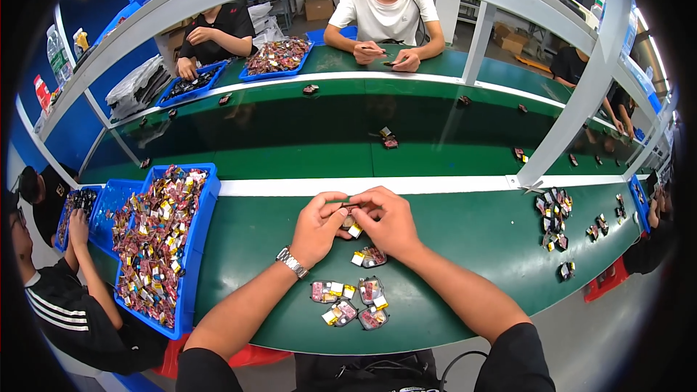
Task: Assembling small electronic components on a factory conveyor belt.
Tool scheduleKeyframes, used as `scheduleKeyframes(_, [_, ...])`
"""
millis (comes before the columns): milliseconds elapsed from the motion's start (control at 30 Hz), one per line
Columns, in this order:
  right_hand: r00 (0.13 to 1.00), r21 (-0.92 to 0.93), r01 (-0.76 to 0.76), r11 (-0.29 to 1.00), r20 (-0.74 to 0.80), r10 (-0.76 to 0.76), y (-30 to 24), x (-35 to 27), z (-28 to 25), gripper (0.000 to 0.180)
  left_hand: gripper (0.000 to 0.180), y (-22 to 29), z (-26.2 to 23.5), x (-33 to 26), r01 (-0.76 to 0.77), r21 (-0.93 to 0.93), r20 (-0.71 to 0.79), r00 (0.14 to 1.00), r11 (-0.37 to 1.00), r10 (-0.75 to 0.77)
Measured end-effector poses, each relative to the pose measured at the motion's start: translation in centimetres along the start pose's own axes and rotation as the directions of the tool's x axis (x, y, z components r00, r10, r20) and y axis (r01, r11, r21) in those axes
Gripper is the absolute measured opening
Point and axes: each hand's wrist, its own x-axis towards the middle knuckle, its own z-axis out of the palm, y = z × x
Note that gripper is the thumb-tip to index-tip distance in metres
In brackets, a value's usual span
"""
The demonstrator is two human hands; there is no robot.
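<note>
While both hands meet over the green table (465, 239), the left hand (317, 228) and right hand (390, 221) pinch one small reddish flat component with a yellow tab (352, 224) between their fingertips — five similar pieces (350, 303) lie just below.

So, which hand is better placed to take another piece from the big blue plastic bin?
Probably the left hand: the blue plastic bin of small parts lies on its side; the right hand would need to cross over.
</note>
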Motion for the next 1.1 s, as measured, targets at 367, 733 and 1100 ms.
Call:
scheduleKeyframes(367, [0.966,-0.212,-0.179,0.961,-0.226,0.13,6.7,11.9,-0.7,0.018,0.026,-0.4,-0.2,0.3,-0.049,-0.043,0.035,0.998,0.998,0.05])
scheduleKeyframes(733, [0.899,-0.721,-0.395,0.57,-0.432,0.077,8.8,12.1,-5.0,0.053,0.02,-0.5,-0.7,0.4,-0.032,-0.045,0.131,0.991,0.998,0.038])
scheduleKeyframes(1100, [0.974,-0.262,0.221,0.939,0.097,-0.203,0.0,1.4,-4.0,0.059,0.037,1.1,-2.3,0.6,0.228,-0.215,0.221,0.959,0.95,-0.18])
